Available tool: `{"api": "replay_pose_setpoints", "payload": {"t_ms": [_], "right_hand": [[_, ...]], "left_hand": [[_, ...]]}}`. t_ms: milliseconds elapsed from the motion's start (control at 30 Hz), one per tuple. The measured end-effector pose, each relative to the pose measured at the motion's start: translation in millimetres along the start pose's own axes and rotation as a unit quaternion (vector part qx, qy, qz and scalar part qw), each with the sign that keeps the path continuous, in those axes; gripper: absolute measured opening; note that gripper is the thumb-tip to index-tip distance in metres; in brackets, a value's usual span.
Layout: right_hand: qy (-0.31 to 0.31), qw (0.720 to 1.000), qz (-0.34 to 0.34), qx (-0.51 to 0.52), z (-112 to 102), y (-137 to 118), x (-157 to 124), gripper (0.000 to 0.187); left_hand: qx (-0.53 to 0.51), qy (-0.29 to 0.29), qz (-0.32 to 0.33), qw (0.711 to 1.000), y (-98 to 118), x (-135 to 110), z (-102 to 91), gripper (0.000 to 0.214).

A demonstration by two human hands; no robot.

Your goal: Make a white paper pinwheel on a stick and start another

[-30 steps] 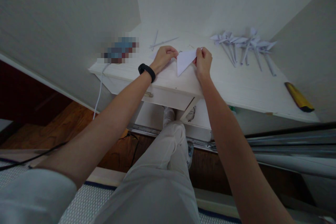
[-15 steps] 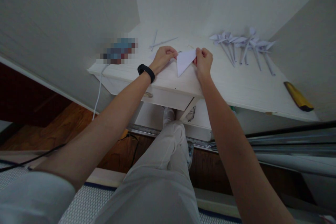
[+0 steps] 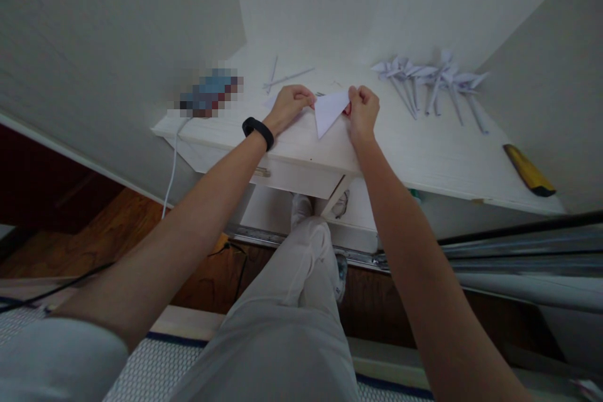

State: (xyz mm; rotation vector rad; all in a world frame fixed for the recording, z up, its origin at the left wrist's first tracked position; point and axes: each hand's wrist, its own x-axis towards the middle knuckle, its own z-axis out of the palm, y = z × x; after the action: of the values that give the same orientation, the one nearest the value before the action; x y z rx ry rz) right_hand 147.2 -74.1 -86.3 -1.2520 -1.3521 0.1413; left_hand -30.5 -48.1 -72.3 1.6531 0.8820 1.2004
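A white paper folded into a triangle [image 3: 328, 113] is stretched between my two hands, one point hanging down over the white desktop [image 3: 405, 151]. My left hand [image 3: 293, 104], with a black band on its wrist, pinches the paper's left corner. At the opposite corner my right hand [image 3: 363, 108] grips it between thumb and fingers. Just behind the left hand lie thin rolled paper sticks [image 3: 289, 76]. Several white paper pinwheels [image 3: 436, 75] on rolled sticks lie in a row to the right of the right hand.
A yellow and black tool [image 3: 528, 169], its kind unclear, rests near the desk's right front edge. On the left is a blurred-out device [image 3: 210, 93] with a white cable [image 3: 170, 182] hanging over the edge. Below the desktop are a drawer [image 3: 301, 176] and metal rails [image 3: 518, 251].
The view has shifted slightly, so everything sits a little further left. Both hands keep hold of the folded paper, with hardly any movement.
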Motion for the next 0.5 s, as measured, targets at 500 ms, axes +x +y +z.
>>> {"api": "replay_pose_setpoints", "payload": {"t_ms": [500], "right_hand": [[-0.025,0.998,0.034,0.047,-5.8,-21.4,-2.8,0.052]], "left_hand": [[0.019,0.002,0.001,1.0,-0.7,2.1,-0.5,0.004]]}}
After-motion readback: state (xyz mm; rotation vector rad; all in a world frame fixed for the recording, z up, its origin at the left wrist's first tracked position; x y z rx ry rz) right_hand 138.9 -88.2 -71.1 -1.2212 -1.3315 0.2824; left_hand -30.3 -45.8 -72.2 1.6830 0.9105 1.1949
